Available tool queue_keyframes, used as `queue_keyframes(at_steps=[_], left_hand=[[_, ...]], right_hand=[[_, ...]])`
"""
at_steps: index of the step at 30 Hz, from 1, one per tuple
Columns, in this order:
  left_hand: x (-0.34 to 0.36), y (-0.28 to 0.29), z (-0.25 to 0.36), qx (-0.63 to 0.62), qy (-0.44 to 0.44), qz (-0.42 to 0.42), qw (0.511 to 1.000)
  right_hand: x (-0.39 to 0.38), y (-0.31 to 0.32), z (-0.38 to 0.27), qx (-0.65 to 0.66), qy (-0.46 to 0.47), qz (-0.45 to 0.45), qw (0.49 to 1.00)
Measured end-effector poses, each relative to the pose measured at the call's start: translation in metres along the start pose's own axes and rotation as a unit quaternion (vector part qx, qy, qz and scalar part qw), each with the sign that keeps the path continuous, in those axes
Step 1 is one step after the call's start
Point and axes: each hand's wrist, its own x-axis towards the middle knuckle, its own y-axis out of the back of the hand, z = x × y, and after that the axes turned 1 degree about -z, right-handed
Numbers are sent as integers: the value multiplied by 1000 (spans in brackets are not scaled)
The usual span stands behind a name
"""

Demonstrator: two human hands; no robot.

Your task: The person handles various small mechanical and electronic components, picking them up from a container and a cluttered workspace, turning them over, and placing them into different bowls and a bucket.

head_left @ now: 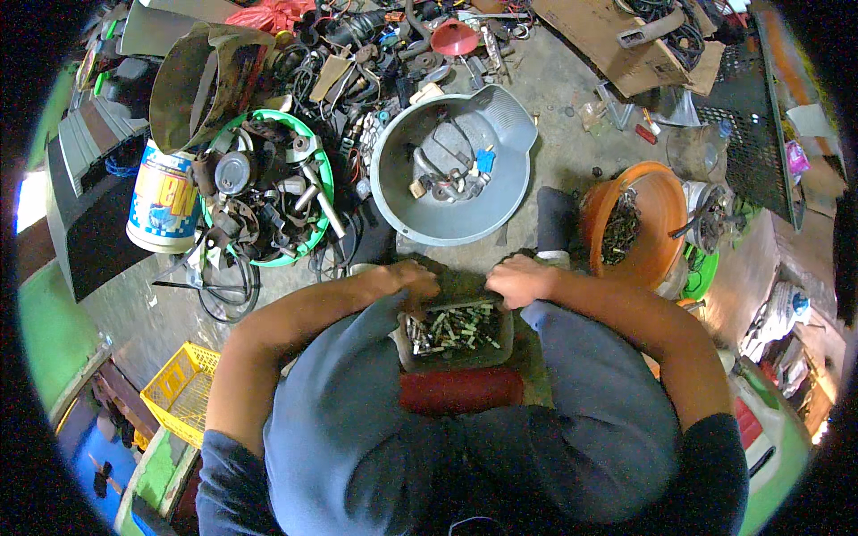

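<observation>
Low between my knees is a grey plastic container point(420, 362) holding many small, pale and greenish fuse-like pieces point(454, 328). My left hand point(415, 280) is closed at its far left corner, the fingers curled down toward the rim. Across from it, my right hand point(518, 280) is closed at the far right corner. Both hands appear to grip the rim, though my knuckles hide most of the fingertips. Just beyond them stands a large grey basin point(451, 234), with a few metal parts and a blue connector point(485, 160) inside.
A green basin point(329, 170) heaped with metal parts stands left, beside a white-and-blue bucket point(165, 201). To the right, an orange bucket point(657, 179) holds small dark pieces. A yellow crate point(183, 384) lies near left. Loose parts and a red funnel point(454, 37) cover the far floor.
</observation>
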Motion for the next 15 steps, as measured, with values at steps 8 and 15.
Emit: queue_keyframes(at_steps=[8,15], left_hand=[[-8,56,57,393,96,-14,914],[-17,56,59,324,124,213,913]], right_hand=[[-34,5,22,-34,-116,266,956],[-45,13,18,34,-197,386,900]])
